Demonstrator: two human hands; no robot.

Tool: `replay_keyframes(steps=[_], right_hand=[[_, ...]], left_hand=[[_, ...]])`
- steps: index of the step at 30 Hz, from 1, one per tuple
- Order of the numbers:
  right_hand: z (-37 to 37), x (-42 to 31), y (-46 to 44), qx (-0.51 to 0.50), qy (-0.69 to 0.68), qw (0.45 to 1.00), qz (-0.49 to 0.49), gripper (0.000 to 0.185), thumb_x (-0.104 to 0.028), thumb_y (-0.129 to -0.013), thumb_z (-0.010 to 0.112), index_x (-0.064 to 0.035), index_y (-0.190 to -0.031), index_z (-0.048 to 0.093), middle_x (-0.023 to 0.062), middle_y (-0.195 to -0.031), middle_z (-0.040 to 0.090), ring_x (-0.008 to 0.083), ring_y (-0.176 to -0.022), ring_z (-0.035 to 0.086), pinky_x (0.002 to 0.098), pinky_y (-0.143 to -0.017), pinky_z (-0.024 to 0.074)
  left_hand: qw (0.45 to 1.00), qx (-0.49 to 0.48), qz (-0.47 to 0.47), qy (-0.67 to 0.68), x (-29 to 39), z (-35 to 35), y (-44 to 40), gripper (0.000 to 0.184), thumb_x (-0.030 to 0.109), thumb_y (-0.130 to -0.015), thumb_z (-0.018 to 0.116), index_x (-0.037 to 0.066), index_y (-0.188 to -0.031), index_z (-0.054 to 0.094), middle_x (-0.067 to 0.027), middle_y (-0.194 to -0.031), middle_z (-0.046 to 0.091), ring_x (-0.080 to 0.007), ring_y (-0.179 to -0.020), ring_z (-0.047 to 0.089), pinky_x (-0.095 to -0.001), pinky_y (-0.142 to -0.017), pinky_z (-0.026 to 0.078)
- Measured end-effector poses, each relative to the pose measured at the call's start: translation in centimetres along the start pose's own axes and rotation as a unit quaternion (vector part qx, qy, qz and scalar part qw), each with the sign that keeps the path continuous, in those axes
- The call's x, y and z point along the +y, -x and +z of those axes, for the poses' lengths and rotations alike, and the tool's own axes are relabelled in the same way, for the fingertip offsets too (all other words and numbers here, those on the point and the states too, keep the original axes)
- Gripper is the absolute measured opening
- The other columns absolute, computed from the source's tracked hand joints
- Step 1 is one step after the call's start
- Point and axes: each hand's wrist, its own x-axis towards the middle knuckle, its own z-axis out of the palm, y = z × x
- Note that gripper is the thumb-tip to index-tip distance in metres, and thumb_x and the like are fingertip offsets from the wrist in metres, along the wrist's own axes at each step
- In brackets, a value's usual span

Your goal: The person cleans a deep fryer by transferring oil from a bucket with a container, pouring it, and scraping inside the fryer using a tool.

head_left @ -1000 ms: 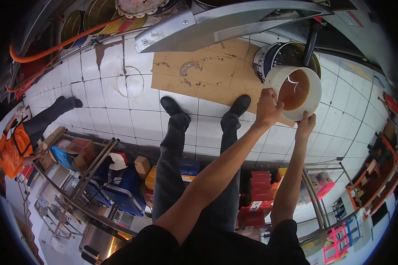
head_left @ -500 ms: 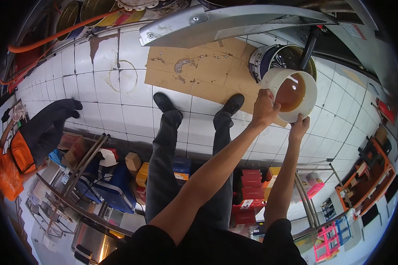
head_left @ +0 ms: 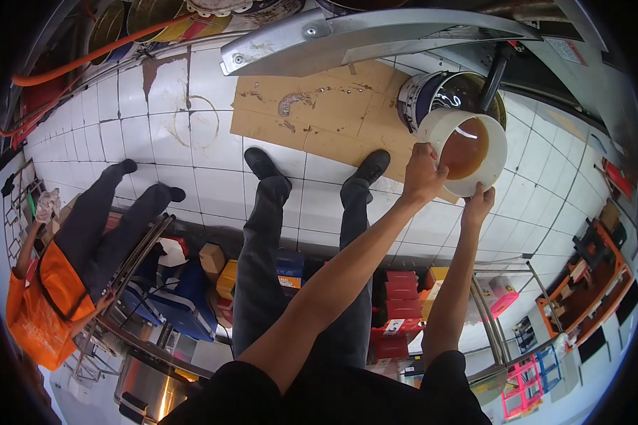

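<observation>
A white plastic tub [head_left: 502,159] with amber-brown liquid [head_left: 464,149] in it is held between my two hands. My left hand [head_left: 423,173] has its fingers closed on the tub's left side. At the lower right rim my right hand [head_left: 479,202] grips the edge with bent fingers. The tub is tilted and partly overlaps a metal bucket [head_left: 411,99] just behind it, which has dark, shiny contents. Whether tub and bucket touch, I cannot tell. A dark cylindrical bar [head_left: 495,79] slants down over the bucket.
Stained cardboard [head_left: 333,106] lies on the white tiled floor [head_left: 138,142]. A curved metal panel [head_left: 383,35] spans above it. A co-worker in an orange top [head_left: 53,297] is at the left. Red boxes [head_left: 403,301] and a metal railing [head_left: 489,319] are close by my legs.
The co-worker at the left has shifted toward the right, legs now apart. My hands and the tub stay almost in place; the glare on the liquid has changed shape.
</observation>
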Motion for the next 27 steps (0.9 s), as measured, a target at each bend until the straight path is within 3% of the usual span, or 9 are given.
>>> replay_keyframes(steps=[7,9,13,14,17,19,21,23,27], right_hand=[[1.1,0.4,2.0,-0.013,-0.010,0.999,-0.033,0.024,-0.015,-0.095,0.047,0.0038,-0.110,0.044,0.0156,-0.105,0.053,0.0248,-0.095,0.060,0.0398,-0.077,0.0567],[1.6,-0.4,3.5,-0.021,-0.007,0.999,-0.042,0.022,-0.016,-0.095,0.047,0.0035,-0.105,0.043,0.0153,-0.105,0.051,0.0242,-0.095,0.059,0.0391,-0.075,0.0570],[2.2,-0.2,5.2,-0.024,-0.010,0.998,-0.064,0.017,-0.016,-0.096,0.047,0.0006,-0.097,0.043,0.0114,-0.095,0.051,0.0197,-0.084,0.059,0.0342,-0.065,0.0566],[2.2,0.0,5.7,-0.054,-0.007,0.996,-0.077,0.012,-0.012,-0.095,0.047,-0.0012,-0.096,0.042,0.0080,-0.091,0.048,0.0160,-0.080,0.056,0.0309,-0.061,0.0546],[2.7,1.8,6.1,-0.116,0.047,0.985,-0.117,0.006,-0.008,-0.094,0.045,-0.0047,-0.093,0.041,0.0034,-0.084,0.044,0.0104,-0.071,0.052,0.0253,-0.053,0.0523],[5.5,-1.0,9.2,-0.147,-0.005,0.985,-0.086,0.005,-0.007,-0.095,0.045,-0.0051,-0.093,0.040,0.0035,-0.083,0.043,0.0100,-0.069,0.050,0.0248,-0.053,0.0500],[7.5,-1.8,11.0,-0.173,0.058,0.980,-0.079,0.006,-0.007,-0.094,0.045,-0.0050,-0.093,0.040,0.0039,-0.084,0.043,0.0102,-0.068,0.050,0.0252,-0.053,0.0490],[9.5,1.9,10.9,-0.179,0.131,0.946,-0.237,0.008,-0.005,-0.093,0.045,-0.0034,-0.090,0.038,0.0056,-0.078,0.044,0.0124,-0.061,0.055,0.0267,-0.044,0.0486],[16.9,-2.4,17.7,-0.224,0.039,0.960,-0.164,0.008,-0.001,-0.092,0.045,-0.0022,-0.089,0.038,0.0071,-0.075,0.048,0.0131,-0.052,0.054,0.0278,-0.042,0.0511]], left_hand=[[1.000,0.024,-0.010,0.010,-0.5,-1.6,-1.1,0.030,0.012,-0.072,0.069,-0.003,-0.092,0.052,-0.0192,-0.085,0.056,-0.0335,-0.083,0.059,-0.0396,-0.076,0.047],[0.999,-0.033,-0.032,-0.029,-0.4,-2.5,-1.3,0.026,0.012,-0.072,0.068,-0.003,-0.088,0.053,-0.0197,-0.086,0.057,-0.0331,-0.085,0.060,-0.0387,-0.077,0.047],[0.999,-0.026,-0.036,0.030,-1.2,-5.3,-0.2,0.024,0.013,-0.072,0.067,-0.004,-0.085,0.056,-0.0185,-0.082,0.061,-0.0254,-0.078,0.062,-0.0352,-0.069,0.049],[0.992,-0.070,-0.098,0.038,-0.6,-6.8,0.1,0.024,0.014,-0.073,0.068,-0.004,-0.083,0.057,-0.0166,-0.078,0.063,-0.0229,-0.073,0.063,-0.0334,-0.067,0.050],[0.995,-0.040,-0.096,-0.002,-1.6,-9.8,1.9,0.025,0.017,-0.076,0.068,-0.004,-0.081,0.057,-0.0142,-0.075,0.063,-0.0218,-0.070,0.063,-0.0334,-0.066,0.051],[0.996,-0.009,-0.086,0.009,-5.9,-10.9,3.3,0.025,0.017,-0.077,0.069,-0.004,-0.083,0.057,-0.0131,-0.076,0.064,-0.0199,-0.068,0.063,-0.0324,-0.065,0.051],[0.997,0.018,-0.076,0.018,-6.7,-13.5,4.3,0.025,0.017,-0.078,0.069,-0.003,-0.085,0.056,-0.0121,-0.076,0.064,-0.0179,-0.067,0.062,-0.0313,-0.063,0.051],[0.985,0.065,-0.126,0.102,-5.8,-17.2,5.6,0.025,0.015,-0.080,0.069,-0.002,-0.092,0.054,-0.0119,-0.078,0.065,-0.0144,-0.069,0.062,-0.0285,-0.061,0.051],[0.970,0.078,-0.187,0.138,-7.3,-25.0,5.8,0.025,0.009,-0.081,0.069,-0.001,-0.097,0.052,-0.0116,-0.081,0.066,-0.0151,-0.071,0.063,-0.0275,-0.062,0.052]])
